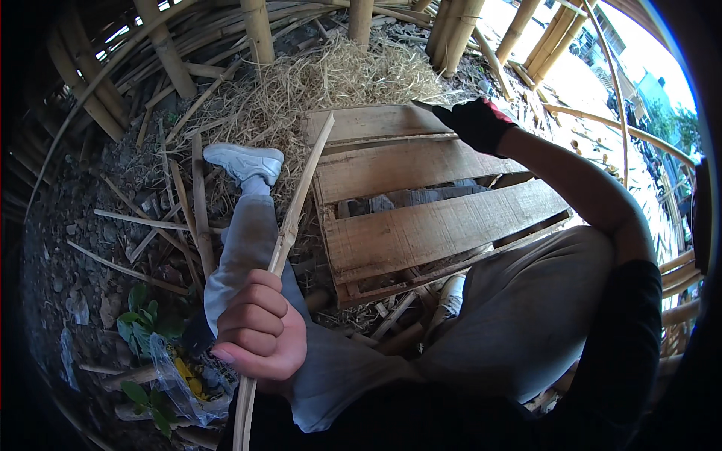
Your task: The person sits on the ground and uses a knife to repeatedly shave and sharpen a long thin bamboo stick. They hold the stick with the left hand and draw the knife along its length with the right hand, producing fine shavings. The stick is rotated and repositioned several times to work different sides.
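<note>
My left hand (259,331) is bare and closed in a fist around a split bamboo strip (299,197). The strip slants up and away from me, its far tip near the left corner of a wooden pallet (444,229); its near end runs down past my fist. Over the pallet's far right corner, my right hand (480,126) wears a dark glove with red on the back. A knife (423,106) is gripped in it, the blade pointing left; its handle is hidden in the glove. The blade is apart from the strip.
Pale shavings (338,79) are heaped beyond the pallet. My left leg, in a white shoe (244,161), stretches out beside it. Loose bamboo pieces (197,203) lie at left, near a clear plastic bag (180,379) and a green plant (138,323). Upright bamboo poles (258,34) stand behind.
</note>
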Demonstrator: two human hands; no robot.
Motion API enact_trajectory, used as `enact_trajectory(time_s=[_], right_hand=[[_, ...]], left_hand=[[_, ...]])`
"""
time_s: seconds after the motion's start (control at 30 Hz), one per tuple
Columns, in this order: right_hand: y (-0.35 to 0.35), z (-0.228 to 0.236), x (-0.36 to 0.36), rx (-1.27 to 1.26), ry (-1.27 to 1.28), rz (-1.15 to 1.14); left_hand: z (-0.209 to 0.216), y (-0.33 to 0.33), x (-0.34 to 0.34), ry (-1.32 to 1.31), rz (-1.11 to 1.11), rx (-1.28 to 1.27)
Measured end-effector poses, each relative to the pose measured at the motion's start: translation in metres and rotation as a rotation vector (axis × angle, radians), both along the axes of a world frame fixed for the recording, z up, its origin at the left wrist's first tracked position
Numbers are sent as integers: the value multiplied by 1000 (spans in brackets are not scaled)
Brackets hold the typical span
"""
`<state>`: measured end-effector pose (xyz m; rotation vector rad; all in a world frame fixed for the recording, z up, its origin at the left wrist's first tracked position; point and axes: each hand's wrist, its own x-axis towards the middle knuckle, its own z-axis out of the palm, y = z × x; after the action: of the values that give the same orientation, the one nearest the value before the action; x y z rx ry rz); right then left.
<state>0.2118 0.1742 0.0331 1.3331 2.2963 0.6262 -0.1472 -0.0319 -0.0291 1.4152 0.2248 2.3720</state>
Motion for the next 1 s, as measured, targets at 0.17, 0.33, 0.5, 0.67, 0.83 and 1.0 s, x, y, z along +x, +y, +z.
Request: enact_trajectory(time_s=[0.17, 0.33, 0.5, 0.67, 0.83, 1.0], right_hand=[[-6, -8, -41, -12, 31, 363], [27, -22, -11, 48, 26, 2], [6, -1, -58, -5, 103, 306], [25, -16, -24, -38, 115, -101], [17, -22, -28, 120, 126, 232], [24, -37, -16, 158, -2, 133]], left_hand=[[1, -1, 0, 16, 3, -1], [0, 1, 2, 12, -15, -4], [-1, 0, 0, 26, -1, -3], [3, 0, 3, 40, -2, -7], [-4, 2, 4, 30, -43, 4], [2, 0, 5, 47, -45, -9]])
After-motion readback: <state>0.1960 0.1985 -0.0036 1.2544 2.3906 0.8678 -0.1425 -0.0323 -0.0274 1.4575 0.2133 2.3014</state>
